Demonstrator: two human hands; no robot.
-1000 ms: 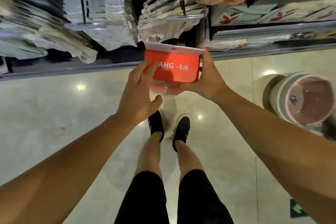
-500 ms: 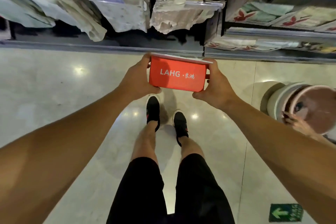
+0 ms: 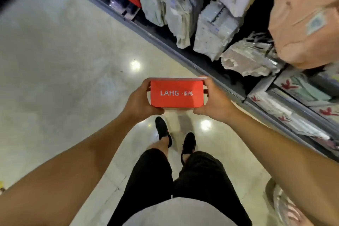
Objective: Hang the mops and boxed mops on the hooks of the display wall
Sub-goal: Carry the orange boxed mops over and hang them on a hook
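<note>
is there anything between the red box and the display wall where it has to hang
Nothing visible blocks it. The red box is held end to end by the left hand and right hand over bare floor. The display wall lies ahead and right, crowded with hanging packs; no free hook shows.

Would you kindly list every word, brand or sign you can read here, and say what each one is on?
"LAHG": white letters on the red box, held between the left hand and the right hand.
A dot and two white Chinese characters follow on the same face; too blurred to read.
Packaged goods on the shelves: no legible text.
</note>
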